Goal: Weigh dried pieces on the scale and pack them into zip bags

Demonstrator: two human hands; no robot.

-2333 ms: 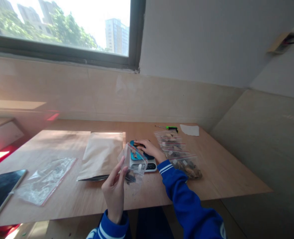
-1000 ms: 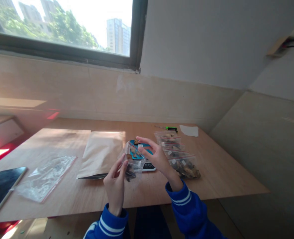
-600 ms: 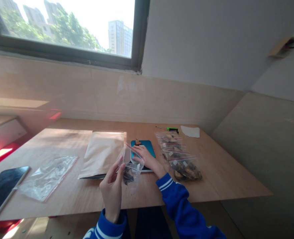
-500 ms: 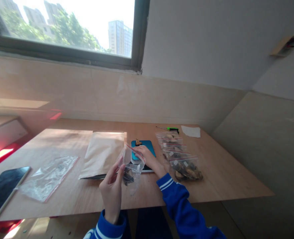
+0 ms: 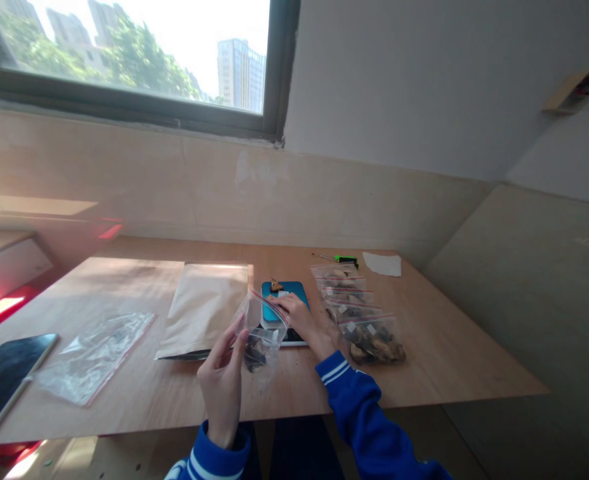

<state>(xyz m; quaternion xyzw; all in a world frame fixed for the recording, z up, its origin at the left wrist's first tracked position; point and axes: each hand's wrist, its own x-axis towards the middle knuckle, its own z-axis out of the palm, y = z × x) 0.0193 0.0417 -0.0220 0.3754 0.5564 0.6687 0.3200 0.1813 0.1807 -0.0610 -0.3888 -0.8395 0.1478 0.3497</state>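
Note:
My left hand [image 5: 223, 380] pinches the near edge of a clear zip bag [image 5: 260, 333] with a red strip, held upright and open above the wooden table [image 5: 439, 360]; dark dried pieces lie in its bottom. My right hand [image 5: 298, 319] reaches to the bag's mouth over a small scale with a blue top [image 5: 288, 293]. Its fingers are curled together and I cannot make out what they hold. One small brown piece [image 5: 276, 286] lies at the scale's far edge.
A row of filled zip bags [image 5: 362, 313] lies right of the scale. A tan paper pouch [image 5: 202, 308], empty clear bags [image 5: 92, 357] and a dark phone [image 5: 2, 380] lie to the left. A green-handled tool [image 5: 343, 259] and white paper [image 5: 383, 264] sit at the back.
My right hand went from the scale's top to the bag's mouth. The pile of pieces on the scale has shrunk to one small piece. My left hand kept the bag up.

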